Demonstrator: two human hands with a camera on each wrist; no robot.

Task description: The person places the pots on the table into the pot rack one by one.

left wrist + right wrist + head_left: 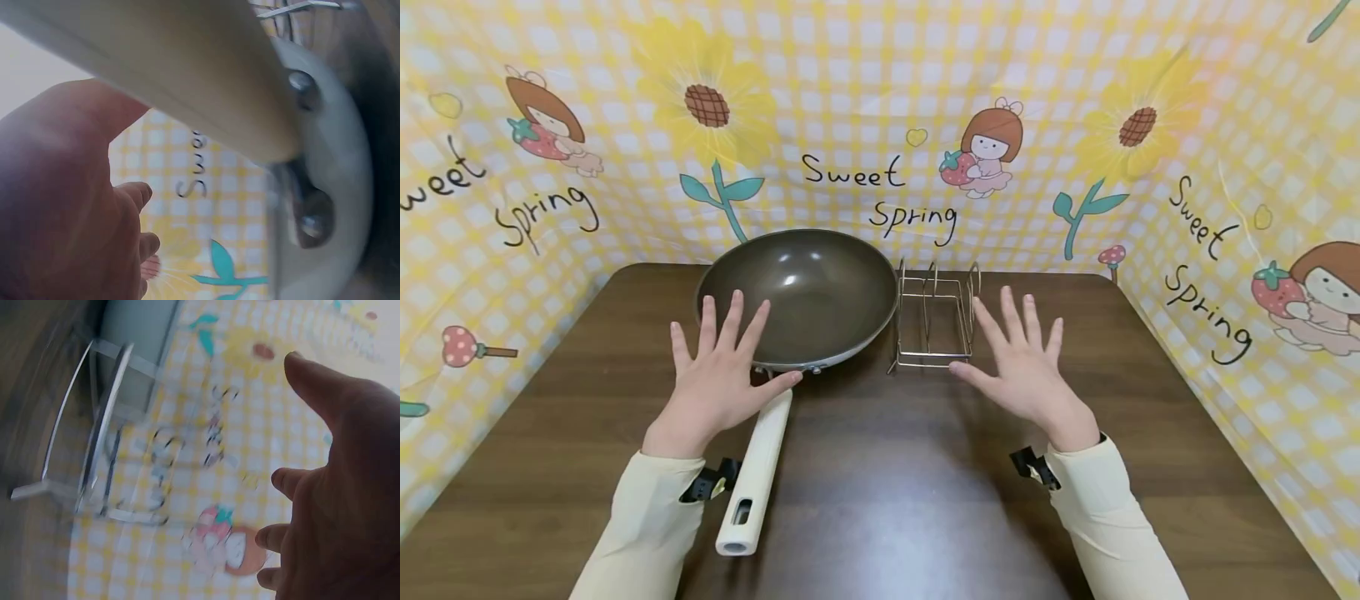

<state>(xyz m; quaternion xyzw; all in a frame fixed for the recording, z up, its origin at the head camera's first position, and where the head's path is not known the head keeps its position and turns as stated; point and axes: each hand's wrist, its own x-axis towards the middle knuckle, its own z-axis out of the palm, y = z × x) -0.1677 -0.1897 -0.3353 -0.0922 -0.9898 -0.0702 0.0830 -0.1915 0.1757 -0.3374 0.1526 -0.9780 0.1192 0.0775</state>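
Observation:
A dark-coated frying pan point(805, 300) sits at the back of the table, its cream handle point(758, 475) pointing toward me. My left hand point(715, 375) is spread wide, palm down, overlapping the pan's near left rim in the head view, with the thumb over the top of the handle. In the left wrist view the handle point(187, 69) and the riveted pan side point(331, 206) show close by. Right of the pan stands a metal wire rack point(932, 325). My right hand point(1022, 367), fingers spread, is beside the rack's near right corner. Neither hand holds anything.
The brown wooden table point(880, 500) has rounded back corners. A yellow checked cloth point(850, 108) printed with flowers and "Sweet Spring" hangs along the back and both sides. Black wrist straps point(711, 481) sit at the sleeve cuffs.

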